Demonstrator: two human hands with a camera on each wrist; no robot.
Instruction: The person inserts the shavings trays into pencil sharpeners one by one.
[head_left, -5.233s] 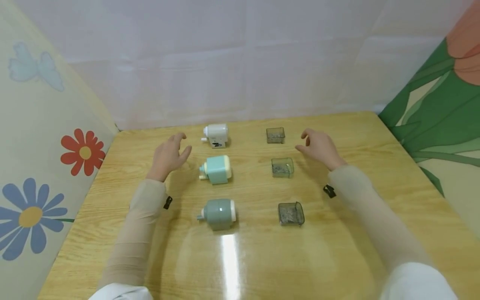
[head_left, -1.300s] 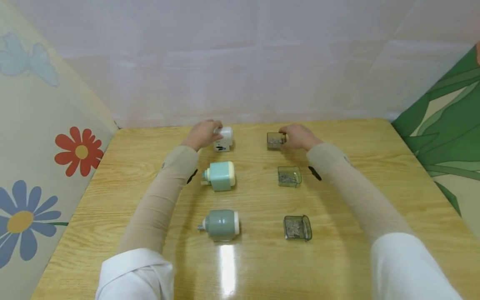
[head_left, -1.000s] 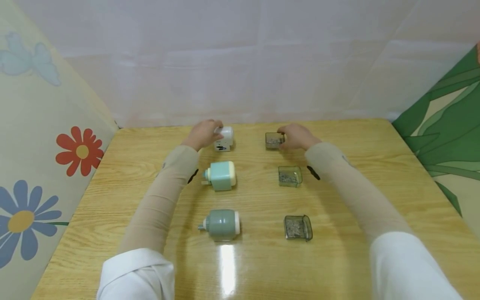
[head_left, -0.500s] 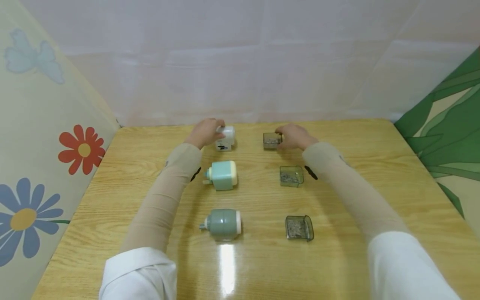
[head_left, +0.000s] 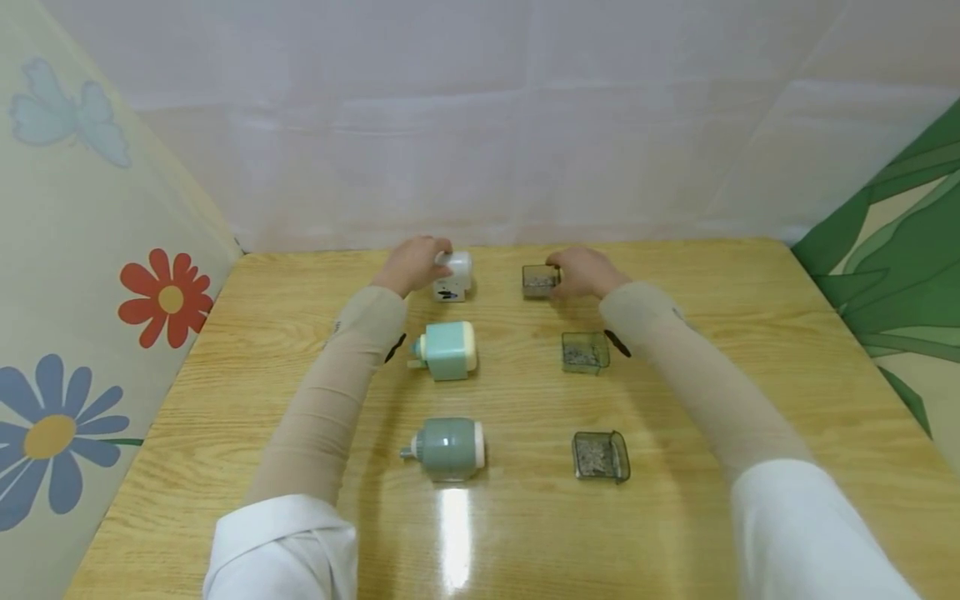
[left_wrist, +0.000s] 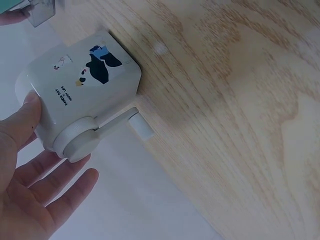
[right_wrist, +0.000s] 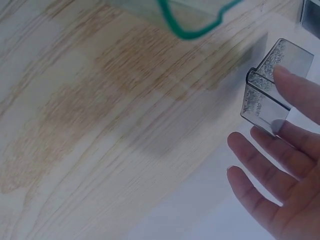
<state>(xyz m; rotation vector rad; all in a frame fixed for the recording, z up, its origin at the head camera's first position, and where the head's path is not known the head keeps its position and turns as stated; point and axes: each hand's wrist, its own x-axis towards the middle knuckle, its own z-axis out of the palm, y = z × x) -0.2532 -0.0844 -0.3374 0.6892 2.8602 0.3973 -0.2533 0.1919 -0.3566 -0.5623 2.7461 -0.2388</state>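
Across the table (head_left: 532,533) are three sharpeners (head_left: 447,351), three trays (head_left: 585,353).

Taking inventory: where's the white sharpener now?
Head view: the white sharpener is in the left hand, beyond the turquoise sharpener, left of the farthest tray.

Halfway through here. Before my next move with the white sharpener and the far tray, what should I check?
1. Left grip holding the white sharpener: ok.
2. Right grip pinching the far tray: ok.
3. Tray emptied: not ok, grey shavings inside.
4. Crank knob free of fingers: ok.
5. Tray lifted off the table: cannot tell.
6. Teal sharpener clear of both hands: ok.
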